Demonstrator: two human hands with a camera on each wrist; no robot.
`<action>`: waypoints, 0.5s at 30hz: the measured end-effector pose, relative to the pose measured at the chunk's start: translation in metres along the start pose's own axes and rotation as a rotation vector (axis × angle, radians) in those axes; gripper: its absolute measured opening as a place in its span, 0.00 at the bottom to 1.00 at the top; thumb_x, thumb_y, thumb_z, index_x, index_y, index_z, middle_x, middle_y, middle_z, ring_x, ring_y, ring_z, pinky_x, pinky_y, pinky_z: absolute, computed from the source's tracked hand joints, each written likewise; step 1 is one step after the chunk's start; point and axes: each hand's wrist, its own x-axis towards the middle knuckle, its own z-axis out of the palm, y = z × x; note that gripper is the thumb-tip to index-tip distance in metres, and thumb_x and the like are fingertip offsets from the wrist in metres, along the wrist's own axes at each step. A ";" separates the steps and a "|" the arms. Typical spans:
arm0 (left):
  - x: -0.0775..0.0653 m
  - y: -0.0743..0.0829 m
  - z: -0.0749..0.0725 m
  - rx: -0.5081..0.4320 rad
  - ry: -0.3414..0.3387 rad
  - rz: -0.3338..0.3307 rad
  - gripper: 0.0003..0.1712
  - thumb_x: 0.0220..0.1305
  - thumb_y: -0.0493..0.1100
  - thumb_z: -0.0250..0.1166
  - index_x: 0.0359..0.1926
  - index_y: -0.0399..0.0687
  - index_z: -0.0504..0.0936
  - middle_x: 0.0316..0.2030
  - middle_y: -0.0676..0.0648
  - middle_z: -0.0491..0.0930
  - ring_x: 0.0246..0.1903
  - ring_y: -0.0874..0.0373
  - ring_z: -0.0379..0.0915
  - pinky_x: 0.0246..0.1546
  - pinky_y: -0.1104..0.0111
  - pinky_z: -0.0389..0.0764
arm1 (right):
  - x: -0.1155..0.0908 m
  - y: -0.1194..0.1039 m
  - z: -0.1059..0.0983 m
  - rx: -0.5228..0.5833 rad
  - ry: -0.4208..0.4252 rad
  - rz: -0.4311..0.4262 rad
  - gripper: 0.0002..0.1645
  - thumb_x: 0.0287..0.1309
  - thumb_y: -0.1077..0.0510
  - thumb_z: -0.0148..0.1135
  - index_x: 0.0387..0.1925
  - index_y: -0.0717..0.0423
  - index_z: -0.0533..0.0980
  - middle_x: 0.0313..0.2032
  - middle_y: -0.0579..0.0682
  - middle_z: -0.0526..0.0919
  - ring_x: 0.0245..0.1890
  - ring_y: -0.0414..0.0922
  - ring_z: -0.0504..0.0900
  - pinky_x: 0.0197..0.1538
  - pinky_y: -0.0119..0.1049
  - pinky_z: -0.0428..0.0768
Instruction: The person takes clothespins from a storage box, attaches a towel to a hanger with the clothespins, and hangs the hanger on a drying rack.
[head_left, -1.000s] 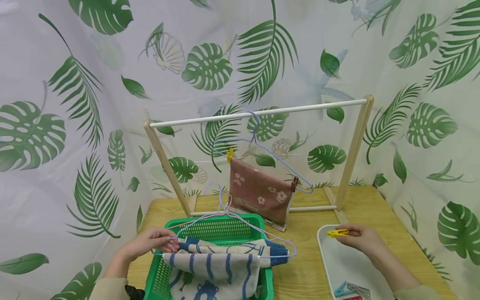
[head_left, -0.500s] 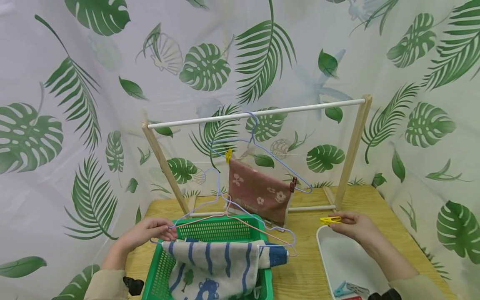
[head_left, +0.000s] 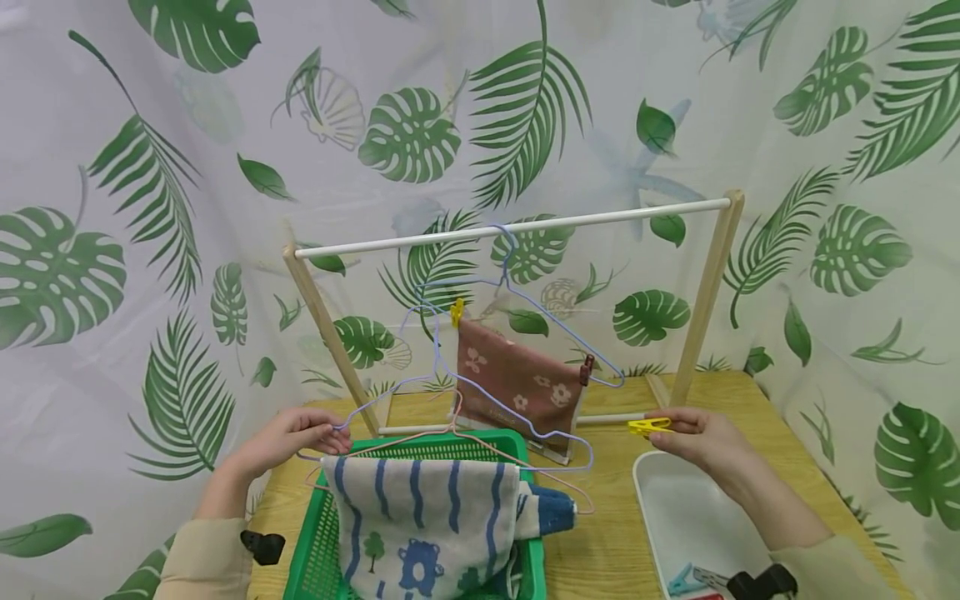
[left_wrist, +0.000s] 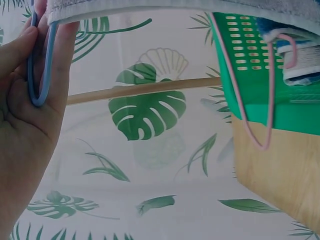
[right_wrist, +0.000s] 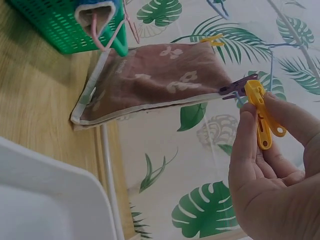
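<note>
My left hand (head_left: pixel 313 433) grips the left corner of a lavender-blue hanger (head_left: pixel 487 390). Over the hanger's lower bar hangs a white towel (head_left: pixel 423 508) with blue stripes and a blue bear. The towel is raised in front of the green basket (head_left: pixel 300 533). On the right, my right hand (head_left: pixel 701 437) pinches a yellow clothespin (head_left: pixel 647 427) between thumb and fingers, apart from the towel. The right wrist view shows this yellow clothespin (right_wrist: pixel 260 112) close up. Behind the striped towel is a pink hanger (head_left: pixel 457 408) with a blue-ended towel (head_left: pixel 553 510) on it, partly hidden.
A rack with a white bar (head_left: pixel 615 216) stands at the back. From it hangs a blue hanger (head_left: pixel 551 315) carrying a brownish-pink towel (head_left: pixel 517 387), held by a yellow and a dark red clothespin (head_left: pixel 587 369). A white tray (head_left: pixel 641 500) with several clothespins (head_left: pixel 682 577) stands at the right.
My left hand has lifted the lavender-blue hanger and striped towel upward, away from the pink hanger. My right hand has moved up and slightly left with the yellow clothespin.
</note>
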 end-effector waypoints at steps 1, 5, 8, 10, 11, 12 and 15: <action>0.001 0.002 -0.001 0.005 0.003 0.007 0.20 0.85 0.33 0.47 0.61 0.15 0.74 0.50 0.24 0.85 0.47 0.66 0.89 0.51 0.70 0.90 | 0.000 -0.002 0.001 0.013 -0.009 -0.004 0.28 0.69 0.61 0.71 0.66 0.66 0.78 0.42 0.35 0.91 0.42 0.32 0.89 0.47 0.27 0.88; 0.005 0.014 -0.005 0.040 0.013 0.026 0.20 0.85 0.33 0.48 0.61 0.15 0.75 0.51 0.21 0.84 0.47 0.66 0.89 0.51 0.70 0.90 | -0.001 -0.010 0.002 0.039 -0.026 -0.014 0.25 0.69 0.63 0.70 0.65 0.64 0.78 0.41 0.36 0.91 0.42 0.33 0.89 0.49 0.25 0.88; 0.008 0.024 -0.008 0.076 0.016 0.046 0.20 0.85 0.33 0.48 0.61 0.16 0.75 0.50 0.23 0.85 0.47 0.66 0.89 0.51 0.70 0.90 | -0.001 -0.015 0.003 0.036 -0.027 -0.024 0.23 0.69 0.63 0.70 0.63 0.63 0.78 0.40 0.36 0.90 0.42 0.33 0.89 0.49 0.25 0.88; 0.010 0.030 -0.009 0.097 0.018 0.058 0.19 0.85 0.32 0.48 0.61 0.16 0.75 0.50 0.23 0.85 0.47 0.67 0.89 0.51 0.70 0.91 | -0.001 -0.017 0.004 0.028 -0.032 -0.037 0.22 0.70 0.64 0.70 0.62 0.64 0.77 0.40 0.35 0.90 0.41 0.33 0.89 0.48 0.26 0.88; 0.011 0.034 -0.010 0.108 0.020 0.060 0.19 0.85 0.32 0.48 0.61 0.16 0.75 0.49 0.24 0.86 0.46 0.67 0.89 0.50 0.70 0.91 | -0.001 -0.018 0.005 0.026 -0.036 -0.041 0.22 0.70 0.64 0.69 0.62 0.66 0.77 0.40 0.35 0.90 0.41 0.33 0.89 0.48 0.26 0.88; 0.012 0.038 -0.011 0.116 0.021 0.060 0.19 0.84 0.31 0.48 0.61 0.17 0.75 0.49 0.24 0.86 0.46 0.67 0.89 0.50 0.70 0.91 | -0.001 -0.019 0.006 0.021 -0.035 -0.043 0.23 0.70 0.64 0.69 0.63 0.67 0.76 0.39 0.35 0.90 0.41 0.33 0.89 0.47 0.26 0.88; 0.017 0.051 -0.015 0.152 0.030 0.052 0.18 0.84 0.30 0.49 0.60 0.18 0.77 0.49 0.24 0.86 0.45 0.67 0.89 0.50 0.70 0.91 | -0.002 -0.023 0.008 0.009 -0.040 -0.048 0.26 0.71 0.63 0.69 0.64 0.71 0.74 0.39 0.35 0.90 0.41 0.33 0.89 0.47 0.27 0.88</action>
